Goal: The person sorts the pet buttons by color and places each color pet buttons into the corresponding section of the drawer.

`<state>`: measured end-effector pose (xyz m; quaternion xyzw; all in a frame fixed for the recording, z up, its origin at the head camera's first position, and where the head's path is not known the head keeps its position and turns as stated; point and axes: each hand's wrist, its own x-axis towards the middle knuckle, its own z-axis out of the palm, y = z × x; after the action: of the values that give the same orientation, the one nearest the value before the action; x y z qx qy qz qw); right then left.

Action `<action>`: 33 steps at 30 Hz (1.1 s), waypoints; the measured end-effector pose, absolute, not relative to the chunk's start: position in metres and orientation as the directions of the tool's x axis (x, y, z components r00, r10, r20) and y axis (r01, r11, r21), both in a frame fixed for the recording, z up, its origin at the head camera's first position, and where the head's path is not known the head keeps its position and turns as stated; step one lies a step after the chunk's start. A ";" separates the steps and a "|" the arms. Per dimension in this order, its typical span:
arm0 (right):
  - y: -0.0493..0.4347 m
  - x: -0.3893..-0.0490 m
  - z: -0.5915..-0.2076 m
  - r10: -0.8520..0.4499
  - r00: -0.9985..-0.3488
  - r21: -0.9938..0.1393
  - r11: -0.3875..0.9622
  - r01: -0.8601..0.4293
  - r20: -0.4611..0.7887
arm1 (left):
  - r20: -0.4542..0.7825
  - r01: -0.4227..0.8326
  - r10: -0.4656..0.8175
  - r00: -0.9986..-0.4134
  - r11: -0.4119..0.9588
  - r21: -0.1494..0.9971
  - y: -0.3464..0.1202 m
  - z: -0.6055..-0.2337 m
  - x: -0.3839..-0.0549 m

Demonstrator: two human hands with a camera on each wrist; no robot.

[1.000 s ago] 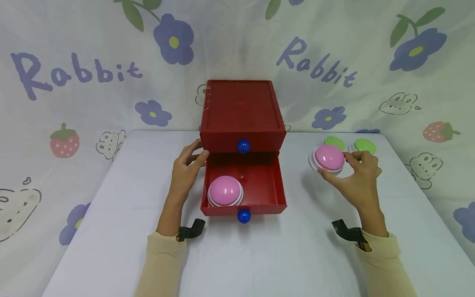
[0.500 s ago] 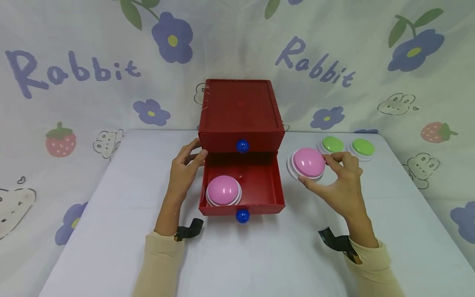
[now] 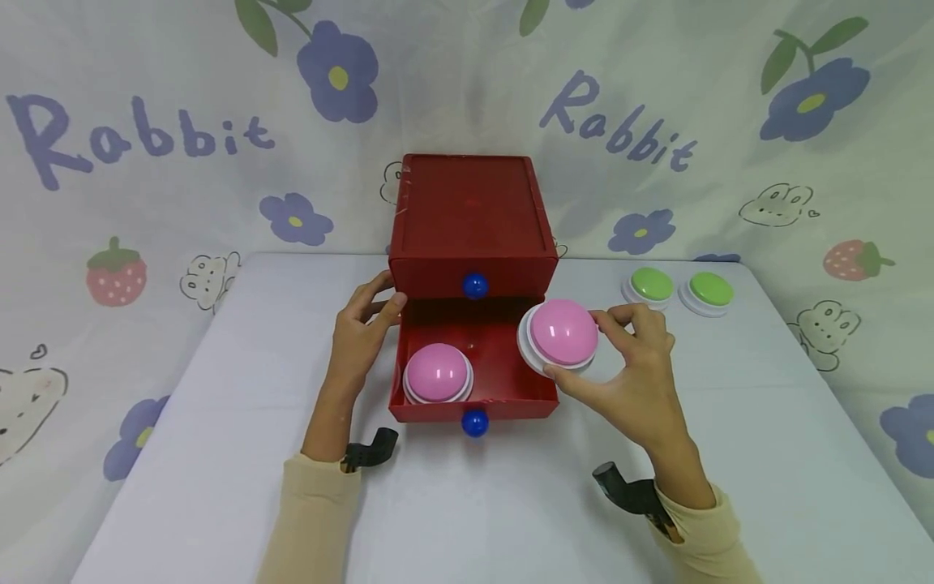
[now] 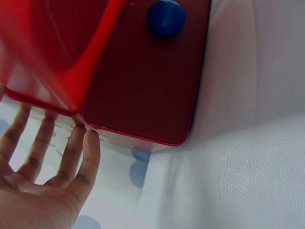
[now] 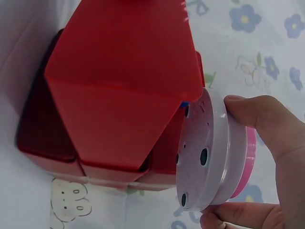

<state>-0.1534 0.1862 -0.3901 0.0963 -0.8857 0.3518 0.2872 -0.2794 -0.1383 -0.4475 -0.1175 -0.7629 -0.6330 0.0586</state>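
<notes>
My right hand (image 3: 635, 381) pinches a pink dome push button (image 3: 564, 332) by its white base, thumb on one side and fingers on the other. In the right wrist view the button's white underside (image 5: 195, 157) shows, with dark round feet. It overlaps the right part of the pulled-out drawer (image 3: 511, 377) in the head view. Another pink button (image 3: 438, 373) sits in that drawer's front left corner. My left hand (image 3: 362, 332) rests its extended fingertips against the left side of the red drawer cabinet (image 3: 470, 207), as the left wrist view also shows.
Two green push buttons, a nearer-left one (image 3: 651, 285) and one farther right (image 3: 708, 292), stand on the white table (image 3: 467, 519) at the back right. Blue knobs (image 3: 475, 422) stick out from the drawer fronts. A patterned cloth (image 3: 467, 73) hangs behind the cabinet.
My right hand has carried the pink button leftward from near the green buttons to over the drawer's right side. The left hand stays at the cabinet.
</notes>
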 end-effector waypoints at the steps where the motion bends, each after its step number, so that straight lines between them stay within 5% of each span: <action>1: 0.184 -0.153 -0.390 0.030 -0.816 -0.569 0.732 -0.376 0.578 | 0.237 0.252 0.106 -0.966 0.167 0.953 -0.138 -0.448 -0.279; 14: 0.156 -0.156 -0.390 0.001 -0.813 -0.578 0.703 -0.414 0.583 | 0.222 0.237 0.101 -0.970 0.170 0.956 -0.139 -0.446 -0.279; 25: 0.153 -0.156 -0.390 -0.016 -0.917 -0.631 0.721 -0.286 0.398 | 0.218 0.234 0.110 -0.970 0.165 0.958 -0.136 -0.446 -0.281; 33: 0.150 -0.146 -0.385 -0.072 -0.896 -0.593 0.726 -0.348 0.438 | 0.241 0.256 0.109 -0.964 0.148 0.955 -0.137 -0.447 -0.280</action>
<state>-0.1461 0.1499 -0.3847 0.1157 -0.9079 0.3517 0.1966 -0.2795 -0.1375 -0.4475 -0.1206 -0.7553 -0.6416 0.0574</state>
